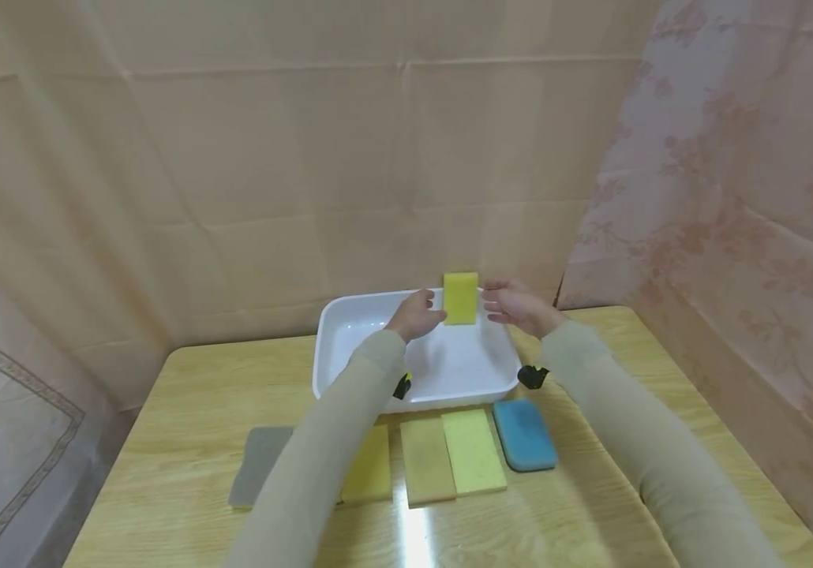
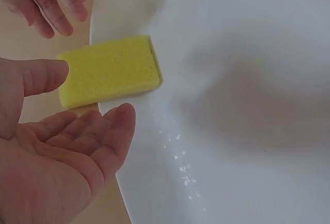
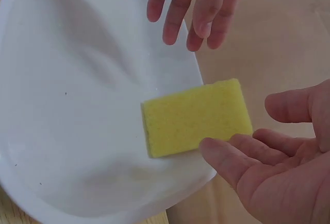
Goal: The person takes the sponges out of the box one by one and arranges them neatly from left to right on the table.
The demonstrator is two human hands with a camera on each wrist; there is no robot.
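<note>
Here, over the far rim of the basin, the moment stood as follows.

Sponge: the yellow sponge (image 1: 461, 298) stood upright in the air above the back edge of the white basin (image 1: 350, 315), between your two hands; in both wrist views no finger touched it.

Left hand: your left hand (image 1: 417, 315) was beside the sponge's left edge with palm up and fingers straight and relaxed, grasping nothing; the wrist view showed a gap between thumb and sponge (image 2: 108, 69).

Right hand: your right hand (image 1: 516, 306) faced it from the other side, fingers (image 3: 227, 154) loose and spread, likewise holding nothing, just short of the sponge (image 3: 196, 117).

Why so placed: the two open palms flanked the sponge over the basin rim (image 3: 31, 193), which reads as a release or a toss above the container; that is a judgement.

Basin contents: the basin's floor (image 2: 247, 80) showed a wet sheen and small droplets near the rim; no object lay inside it.

Table: the wooden table (image 1: 165, 410) carried a row in front of the basin: a grey pad (image 1: 257, 465), a yellow pad (image 1: 371, 469) partly under your left sleeve, a tan pad (image 1: 426, 459), a pale yellow pad (image 1: 473, 451) and a blue sponge (image 1: 524, 434).
</note>
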